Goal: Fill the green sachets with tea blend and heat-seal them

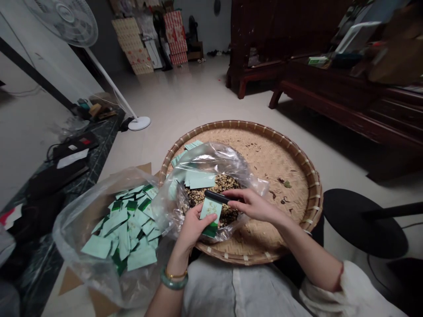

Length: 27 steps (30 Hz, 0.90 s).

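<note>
The left hand (194,226) grips a pale-green paper sachet (210,210) upright while the right hand (253,204) pinches a slim black bar (216,197) against its top, apparently for control, right above the near edge of a round woven bamboo tray (264,149).

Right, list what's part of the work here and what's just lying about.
Part of the work: left hand with a green sachet; right hand with a black rod; dried leaves; woven bamboo tray; clear bag of sachets.
Lying about: standing fan; dark wooden bench; stacked cartons.
</note>
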Available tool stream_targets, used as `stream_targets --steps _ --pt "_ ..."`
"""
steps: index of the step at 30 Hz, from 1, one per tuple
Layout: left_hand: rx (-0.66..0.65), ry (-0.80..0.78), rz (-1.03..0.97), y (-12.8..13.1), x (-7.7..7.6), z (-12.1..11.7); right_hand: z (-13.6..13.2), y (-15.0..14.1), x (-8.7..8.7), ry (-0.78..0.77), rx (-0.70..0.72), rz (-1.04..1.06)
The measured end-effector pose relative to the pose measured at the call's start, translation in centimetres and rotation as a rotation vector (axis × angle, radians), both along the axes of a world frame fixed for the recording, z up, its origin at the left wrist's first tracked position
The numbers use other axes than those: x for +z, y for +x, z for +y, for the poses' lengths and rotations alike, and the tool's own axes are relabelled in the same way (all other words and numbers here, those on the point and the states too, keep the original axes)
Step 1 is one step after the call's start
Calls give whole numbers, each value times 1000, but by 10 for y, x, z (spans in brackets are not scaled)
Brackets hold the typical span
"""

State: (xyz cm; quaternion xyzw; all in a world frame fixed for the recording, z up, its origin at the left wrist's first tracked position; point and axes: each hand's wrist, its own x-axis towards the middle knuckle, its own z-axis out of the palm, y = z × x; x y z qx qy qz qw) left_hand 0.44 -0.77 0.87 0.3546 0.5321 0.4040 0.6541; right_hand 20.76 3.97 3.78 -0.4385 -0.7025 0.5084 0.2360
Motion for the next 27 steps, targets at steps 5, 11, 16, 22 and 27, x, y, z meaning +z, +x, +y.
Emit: stream_targets --steps 5,11,16,22,27 --pt "65 -20 -74 3 -6 -1 -3 -2 -3 67 -72 -7" --pt "155 8 -69 1 -9 0 1 2 2 -226 -49 159" --pt "170 15 -48 -3 -9 2 4 11 4 -339 -57 120" --pt "127 58 47 0 -5 2 4 5 1 -87 -6 17" --pt "109 77 96 -2 -5 1 4 1 -6 28 -29 -39"
